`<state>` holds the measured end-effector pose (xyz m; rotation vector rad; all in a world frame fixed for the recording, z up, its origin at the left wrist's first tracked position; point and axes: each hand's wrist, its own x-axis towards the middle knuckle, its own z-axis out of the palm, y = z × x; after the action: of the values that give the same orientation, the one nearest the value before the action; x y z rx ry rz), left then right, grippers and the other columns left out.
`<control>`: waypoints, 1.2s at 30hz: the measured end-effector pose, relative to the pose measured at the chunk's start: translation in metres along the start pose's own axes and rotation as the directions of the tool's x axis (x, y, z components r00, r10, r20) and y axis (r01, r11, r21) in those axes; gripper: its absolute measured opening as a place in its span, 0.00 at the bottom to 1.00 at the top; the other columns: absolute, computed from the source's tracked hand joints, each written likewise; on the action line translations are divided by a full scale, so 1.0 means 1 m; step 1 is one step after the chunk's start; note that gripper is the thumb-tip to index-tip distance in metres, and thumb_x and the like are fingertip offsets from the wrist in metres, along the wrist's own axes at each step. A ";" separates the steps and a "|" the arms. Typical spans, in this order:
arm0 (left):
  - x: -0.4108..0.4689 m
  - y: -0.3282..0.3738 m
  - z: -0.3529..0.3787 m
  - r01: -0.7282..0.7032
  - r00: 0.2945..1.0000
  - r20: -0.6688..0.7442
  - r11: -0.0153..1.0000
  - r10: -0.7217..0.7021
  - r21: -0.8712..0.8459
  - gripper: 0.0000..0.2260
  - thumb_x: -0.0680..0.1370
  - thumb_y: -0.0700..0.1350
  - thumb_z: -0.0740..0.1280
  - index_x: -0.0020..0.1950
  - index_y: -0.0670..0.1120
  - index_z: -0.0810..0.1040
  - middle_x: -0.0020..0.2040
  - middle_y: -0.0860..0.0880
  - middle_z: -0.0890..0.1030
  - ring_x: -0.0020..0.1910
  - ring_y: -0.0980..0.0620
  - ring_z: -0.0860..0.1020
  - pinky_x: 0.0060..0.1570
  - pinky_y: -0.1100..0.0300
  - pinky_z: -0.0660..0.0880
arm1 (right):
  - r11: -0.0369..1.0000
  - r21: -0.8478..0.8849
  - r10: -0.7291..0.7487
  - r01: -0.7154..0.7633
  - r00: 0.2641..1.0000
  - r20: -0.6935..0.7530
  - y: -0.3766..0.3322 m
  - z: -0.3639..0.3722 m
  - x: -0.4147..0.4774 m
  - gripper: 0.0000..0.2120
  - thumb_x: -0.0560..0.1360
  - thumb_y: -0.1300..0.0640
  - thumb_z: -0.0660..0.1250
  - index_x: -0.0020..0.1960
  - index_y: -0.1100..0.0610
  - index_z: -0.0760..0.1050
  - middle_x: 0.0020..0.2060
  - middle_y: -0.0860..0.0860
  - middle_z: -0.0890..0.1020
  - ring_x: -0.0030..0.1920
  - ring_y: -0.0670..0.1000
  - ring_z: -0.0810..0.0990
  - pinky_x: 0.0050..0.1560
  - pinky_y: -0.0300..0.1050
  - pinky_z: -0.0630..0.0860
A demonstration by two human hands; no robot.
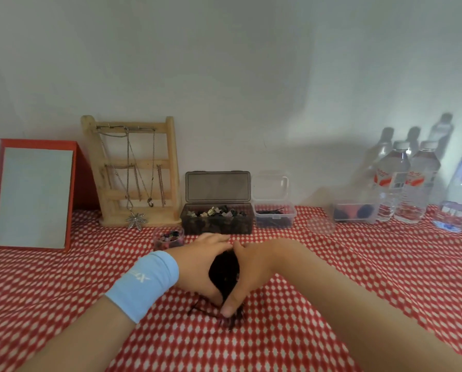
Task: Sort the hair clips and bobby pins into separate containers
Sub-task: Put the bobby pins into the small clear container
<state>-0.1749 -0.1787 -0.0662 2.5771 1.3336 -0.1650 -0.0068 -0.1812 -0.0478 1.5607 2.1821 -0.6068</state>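
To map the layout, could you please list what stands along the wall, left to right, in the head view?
red-framed mirror → wooden necklace stand → dark clip box → clear bobby-pin box → clear tub → water bottles

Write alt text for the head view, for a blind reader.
The left hand, in a blue wristband, and the right hand cup a dark pile of clips and pins on a red-and-white cloth. Behind stand an open smoky box of clips, a clear box of bobby pins, a necklace stand and water bottles.
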 end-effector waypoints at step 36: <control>0.056 0.005 0.000 0.054 0.998 -0.025 0.999 -0.054 0.000 0.41 0.69 0.66 0.71 0.76 0.52 0.63 0.72 0.51 0.67 0.69 0.49 0.67 0.69 0.48 0.68 | 0.996 -0.053 -0.082 0.069 0.948 -0.307 0.060 -0.006 0.006 0.35 0.68 0.38 0.77 0.70 0.50 0.74 0.62 0.47 0.80 0.59 0.51 0.79 0.61 0.44 0.76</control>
<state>-0.1382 -0.1369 -0.0767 2.5538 1.4128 -0.1429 0.0484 -0.1559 -0.0536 1.6497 2.4745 -0.3540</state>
